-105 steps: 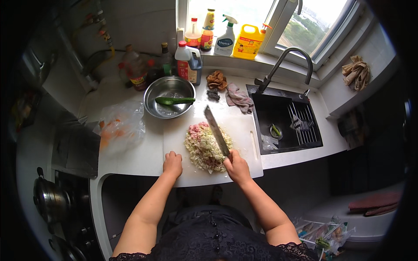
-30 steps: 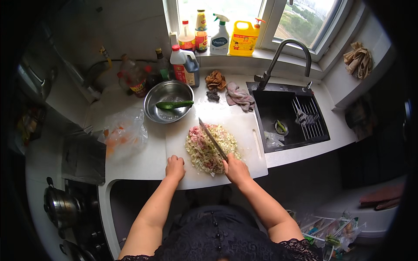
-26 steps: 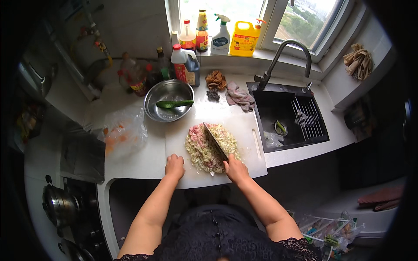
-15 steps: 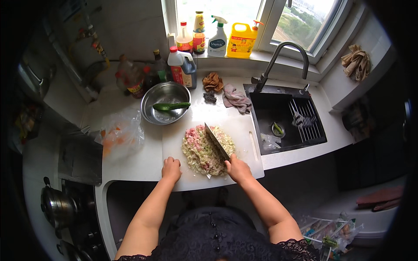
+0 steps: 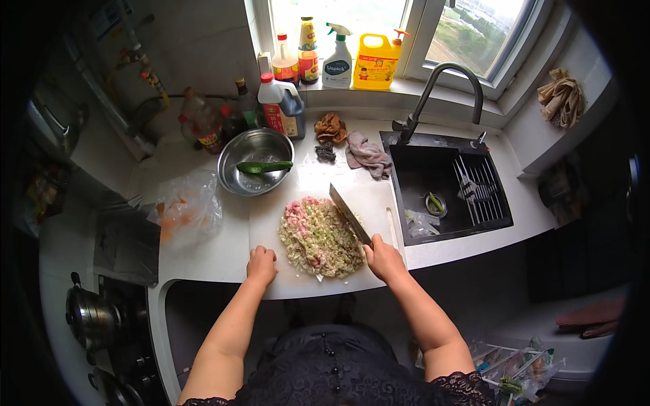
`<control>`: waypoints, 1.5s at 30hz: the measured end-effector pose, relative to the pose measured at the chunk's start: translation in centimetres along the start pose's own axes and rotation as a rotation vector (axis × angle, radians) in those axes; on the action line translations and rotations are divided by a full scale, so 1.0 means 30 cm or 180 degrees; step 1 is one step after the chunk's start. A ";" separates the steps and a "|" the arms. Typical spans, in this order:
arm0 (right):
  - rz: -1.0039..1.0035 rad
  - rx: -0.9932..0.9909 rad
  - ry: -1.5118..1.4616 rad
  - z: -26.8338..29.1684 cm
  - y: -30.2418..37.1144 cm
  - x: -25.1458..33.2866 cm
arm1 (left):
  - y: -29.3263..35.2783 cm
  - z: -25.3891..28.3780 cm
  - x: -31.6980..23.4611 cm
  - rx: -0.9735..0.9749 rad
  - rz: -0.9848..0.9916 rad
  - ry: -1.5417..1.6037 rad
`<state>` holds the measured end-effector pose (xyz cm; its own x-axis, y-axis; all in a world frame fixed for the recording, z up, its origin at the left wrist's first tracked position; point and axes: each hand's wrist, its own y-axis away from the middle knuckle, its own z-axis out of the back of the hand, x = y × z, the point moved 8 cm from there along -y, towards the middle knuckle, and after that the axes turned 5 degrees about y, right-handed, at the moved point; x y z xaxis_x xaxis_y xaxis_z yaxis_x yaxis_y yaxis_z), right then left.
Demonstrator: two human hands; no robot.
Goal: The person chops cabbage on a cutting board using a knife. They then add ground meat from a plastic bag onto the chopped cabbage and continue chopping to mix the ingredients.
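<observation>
A cleaver (image 5: 349, 214) is in my right hand (image 5: 384, 260), its fingers closed round the handle. The blade slants away to the upper left, along the right side of a heap of chopped pink meat and pale green vegetable (image 5: 317, 237). This heap lies on a white cutting board (image 5: 374, 196). My left hand (image 5: 261, 264) rests at the board's left front edge with curled fingers, apart from the heap; the fingertips are hidden beneath it.
Behind the board stand a steel bowl (image 5: 230, 169) with a green cucumber-like vegetable (image 5: 264, 166), and a crumpled cloth (image 5: 367, 155). A clear plastic bag (image 5: 193, 203) lies left. The black sink (image 5: 423, 176) is right; bottles (image 5: 284, 108) stand at the back.
My right hand and the cleaver have shifted right, from over the middle of the heap to its right side. My left hand stays at the board's edge, nearly unmoved.
</observation>
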<state>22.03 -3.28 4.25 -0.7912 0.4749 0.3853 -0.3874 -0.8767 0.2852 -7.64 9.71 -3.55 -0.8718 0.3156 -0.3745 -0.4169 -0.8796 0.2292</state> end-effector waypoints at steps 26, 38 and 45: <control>0.0693 -0.0127 -0.0112 -0.069 0.031 0.129 | 0.011 0.002 0.006 -0.0002 0.0114 0.0059; 0.0764 -0.0110 0.0031 -0.128 0.042 0.124 | 0.033 0.013 0.014 -0.0168 0.0016 0.0246; 0.2022 -0.0754 0.0280 -0.017 0.183 0.151 | 0.091 0.076 0.047 -0.0961 -0.0343 0.0849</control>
<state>16.09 -5.99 7.13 -0.9308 -0.1366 0.3389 0.0798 -0.9811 -0.1762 -10.59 8.58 -1.41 -0.7136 0.3431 -0.6107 -0.3733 -0.9240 -0.0829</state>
